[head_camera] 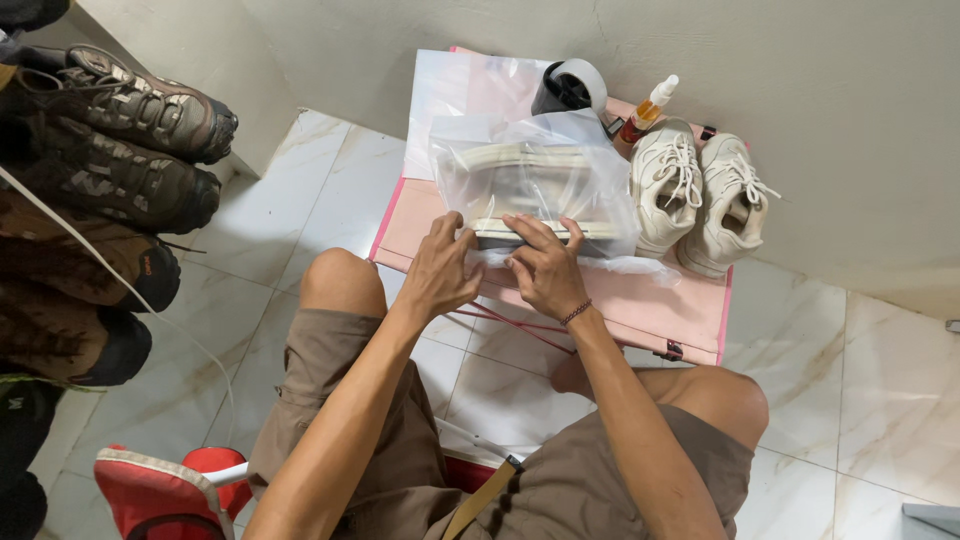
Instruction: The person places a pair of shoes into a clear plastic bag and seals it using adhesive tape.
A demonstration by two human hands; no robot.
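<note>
From the head camera, a clear plastic bag (535, 185) lies on a pink mat (640, 300) spread on the marble floor (880, 400) against the wall. Inside the bag sits a pair of pale shoes (530, 190) lying on their sides, their light soles showing through the film as two long bands. The bag's open end, crumpled and whitish, faces the person along the near edge.

The left hand (440, 270) rests at the bag's near left corner, fingers curled down onto the plastic, pressing on it. The right hand (545, 265) lies just beside it, fingers spread flat over the near sole and the bag's edge, holding the film down rather than pinching it. Both hands touch the bag at its near side; the shoes lie just beyond the fingertips.

Behind the bag stands a tape dispenser (570, 88), and next to it a small spray bottle (648, 110) with orange liquid. To the right, a pair of white sneakers (695, 195) sits upright on the mat. Dark hiking boots (110, 150) are stacked at the left, and a red stool (165, 490) shows beneath the person.
</note>
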